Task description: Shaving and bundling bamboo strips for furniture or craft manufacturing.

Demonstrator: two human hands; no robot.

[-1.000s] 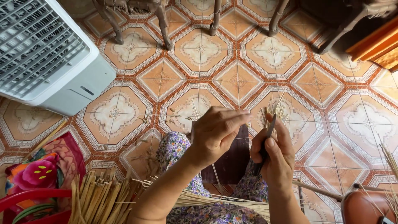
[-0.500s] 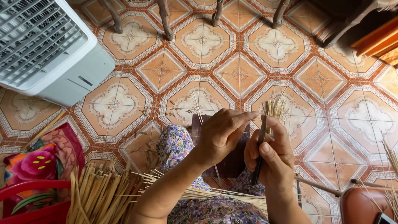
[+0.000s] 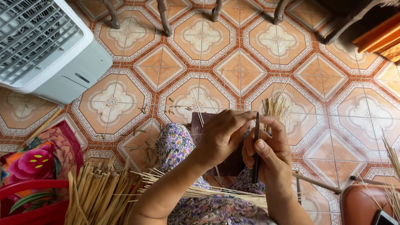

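Hands meet above a patterned tile floor (image 3: 200, 62) in the head-camera view, the person seated low with a floral-print garment (image 3: 175, 146) across the lap. The right hand (image 3: 271, 154) is closed around a dark, slender blade (image 3: 256, 146) held upright, thumb pressed along its side. The left hand (image 3: 223, 135) is curled, its fingertips pinching a small tuft of thin pale splints (image 3: 276, 109) that fans upward just beyond the blade's tip; exactly how the splints sit against the blade cannot be told. Both hands hover over a dark wooden block (image 3: 198, 125) resting on the floor at the knees.

More pale splints (image 3: 208, 193) lie across the lap beneath the forearms, and a thicker heap of bamboo strips (image 3: 100, 196) stands just to the left, beside a red basket (image 3: 33, 208) and a bright flowered cloth (image 3: 37, 154). A white air cooler (image 3: 46, 46) sits at upper left, well apart from the work. Wooden furniture legs (image 3: 162, 16) line the top edge, and scattered shavings (image 3: 175, 109) dot the tiles near the block.
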